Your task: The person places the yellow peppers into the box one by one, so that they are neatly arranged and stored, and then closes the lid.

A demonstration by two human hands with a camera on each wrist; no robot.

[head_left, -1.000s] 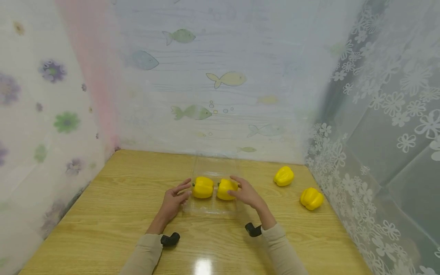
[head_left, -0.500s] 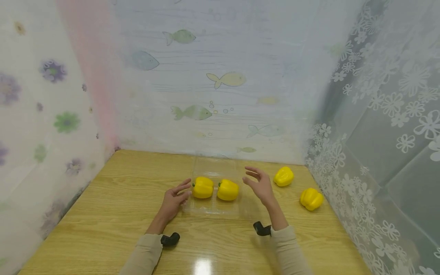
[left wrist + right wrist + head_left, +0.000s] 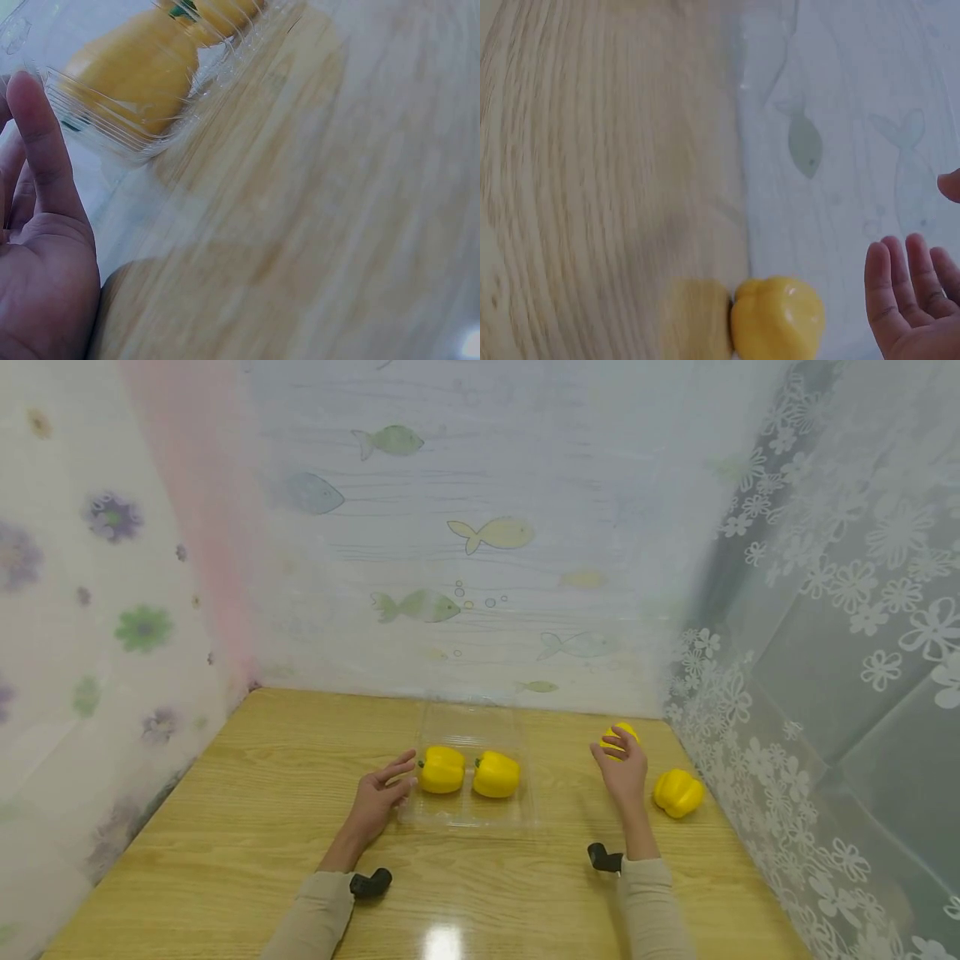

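Note:
Two yellow bell peppers, the left one (image 3: 442,770) and the right one (image 3: 496,775), lie side by side in a clear plastic clamshell box (image 3: 465,820) with its lid folded back. My left hand (image 3: 378,797) is at the box's left side, fingers loosely extended; in the left wrist view a fingertip is right at the ridged plastic wall (image 3: 112,127). My right hand (image 3: 626,772) holds nothing. Its fingers are spread over the far-right bell pepper (image 3: 622,729), partly hiding it in the head view. The right wrist view has a yellow pepper (image 3: 778,319) beside that hand's relaxed fingers.
Another yellow bell pepper (image 3: 678,793) lies near the right edge of the wooden table (image 3: 262,793). Fish-printed sheeting (image 3: 480,568) hangs behind the table, and flower-patterned curtains (image 3: 862,577) stand along its sides. A black wrist mount (image 3: 372,884) sits at each sleeve.
My right hand let go of the right pepper in the box, then moved right and away to the far-right loose pepper. The left hand has stayed in place.

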